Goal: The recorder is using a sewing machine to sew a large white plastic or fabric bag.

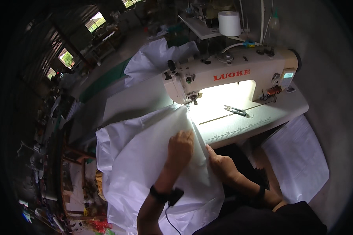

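left hand (180, 145) lies flat w/ fingers curled down, pressing on top of the thin white crinkly plastic-like fabric sheet (145, 164), not really pinching it afaict. right hand (220, 162) sits just beside it, fingers closed on the sheet's right edge, thumb side up. the sheet spreads mostly left of and below both hands, draping off the table edge toward the lap, and narrows to a point up and slightly right of the left knuckles. that point runs under the needle area (193, 98) of the cream-coloured industrial sewing machine (231, 72), so the long axis of the seam edge goes from the right hand's grip diagonally up to the needle. left hand's nearer the needle. small metal thread snips (235, 111) lie up-right of the right hand, well apart, on the lit white table (239, 125). white thread cone (229, 23) sits behind the machine.
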{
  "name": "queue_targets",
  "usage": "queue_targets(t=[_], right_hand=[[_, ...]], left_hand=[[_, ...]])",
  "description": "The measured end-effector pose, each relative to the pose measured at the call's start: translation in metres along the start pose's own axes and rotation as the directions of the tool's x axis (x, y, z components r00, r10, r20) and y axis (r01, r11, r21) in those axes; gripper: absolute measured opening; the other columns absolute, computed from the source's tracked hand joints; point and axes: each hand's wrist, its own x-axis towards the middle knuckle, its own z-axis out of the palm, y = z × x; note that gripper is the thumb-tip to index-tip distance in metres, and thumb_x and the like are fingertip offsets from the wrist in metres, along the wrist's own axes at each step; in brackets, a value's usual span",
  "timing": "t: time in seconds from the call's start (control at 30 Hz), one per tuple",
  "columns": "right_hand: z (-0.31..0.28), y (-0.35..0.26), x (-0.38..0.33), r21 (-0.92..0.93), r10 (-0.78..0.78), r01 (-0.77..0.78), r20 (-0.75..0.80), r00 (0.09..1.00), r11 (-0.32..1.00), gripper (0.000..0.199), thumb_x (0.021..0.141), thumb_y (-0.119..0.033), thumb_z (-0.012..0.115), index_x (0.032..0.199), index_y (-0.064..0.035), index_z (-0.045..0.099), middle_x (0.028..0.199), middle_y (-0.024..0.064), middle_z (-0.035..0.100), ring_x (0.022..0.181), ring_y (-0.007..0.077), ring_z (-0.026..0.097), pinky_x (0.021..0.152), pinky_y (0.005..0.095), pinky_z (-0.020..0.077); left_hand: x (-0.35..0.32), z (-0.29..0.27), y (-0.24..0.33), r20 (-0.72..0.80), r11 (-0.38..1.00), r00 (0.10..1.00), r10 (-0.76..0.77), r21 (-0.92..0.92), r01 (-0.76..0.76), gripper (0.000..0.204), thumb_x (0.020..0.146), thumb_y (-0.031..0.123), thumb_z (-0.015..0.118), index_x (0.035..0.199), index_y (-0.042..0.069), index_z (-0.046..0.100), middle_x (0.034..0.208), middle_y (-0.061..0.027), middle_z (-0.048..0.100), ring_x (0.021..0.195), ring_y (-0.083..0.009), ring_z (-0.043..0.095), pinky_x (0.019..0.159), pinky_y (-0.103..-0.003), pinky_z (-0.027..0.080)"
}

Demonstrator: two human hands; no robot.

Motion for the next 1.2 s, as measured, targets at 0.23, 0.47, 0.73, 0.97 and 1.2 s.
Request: queue_targets(t=[0.23,0.47,0.73,0.97,1.2], right_hand=[[0.007,-0.005,-0.001,-0.347,-0.063,0.055,-0.009,0.998,0.936,0.049,0.086,-0.005,0.051,0.135,0.0018,0.051,0.065,0.0051,0.060,0.052,0.0198,0.063,0.042,0.0323,0.0493],[0.014,-0.013,0.027,-0.283,-0.052,0.061,0.040,0.998,0.957,0.053,0.082,-0.005,0.052,0.134,0.0081,0.049,0.060,0.0048,0.060,0.048,0.0193,0.062,0.042,0.0317,0.0478],[0.034,0.001,0.094,-0.248,-0.043,0.025,-0.067,0.997,0.968,0.048,0.086,-0.004,0.050,0.132,0.0087,0.049,0.060,0.0092,0.064,0.051,0.0250,0.065,0.046,0.0379,0.0500],[0.026,0.015,0.144,-0.226,0.027,-0.035,-0.041,0.999,0.974,0.031,0.097,-0.018,0.050,0.118,0.0019,0.060,0.064,0.0109,0.065,0.056,0.0296,0.065,0.048,0.0385,0.0508],[-0.045,0.030,0.009,0.178,-0.021,0.074,-0.281,0.959,0.981,0.034,0.085,-0.026,0.072,0.110,-0.0053,0.064,0.082,0.0096,0.066,0.072,0.0243,0.066,0.064,0.0341,0.0529]], left_hand=[[0.011,0.027,-0.013,0.265,0.988,0.952,-0.154,0.071,0.140,0.043,0.083,0.028,0.065,0.123,0.012,0.062,0.130,-0.0003,0.060,0.112,-0.0254,0.054,0.089,-0.045,0.046],[-0.059,-0.026,-0.045,0.339,0.799,0.726,-0.599,0.318,0.511,0.053,0.093,0.043,0.056,0.142,0.024,0.048,0.151,-0.0069,0.039,0.141,-0.0334,0.031,0.107,-0.064,0.029],[-0.015,0.027,-0.129,0.368,0.819,0.754,-0.545,0.040,0.572,0.056,0.094,0.041,0.056,0.145,0.022,0.042,0.155,-0.0071,0.032,0.144,-0.0346,0.024,0.107,-0.071,0.023],[0.025,0.050,-0.178,0.362,0.807,0.738,-0.570,0.078,0.585,0.055,0.093,0.039,0.059,0.142,0.019,0.046,0.152,-0.0080,0.038,0.143,-0.0319,0.027,0.108,-0.066,0.027],[-0.064,-0.053,-0.020,0.176,0.349,0.813,-0.555,-0.838,0.420,0.008,0.092,0.005,0.060,0.099,0.001,0.062,0.084,-0.0086,0.066,0.063,-0.0153,0.064,0.059,-0.027,0.051]])
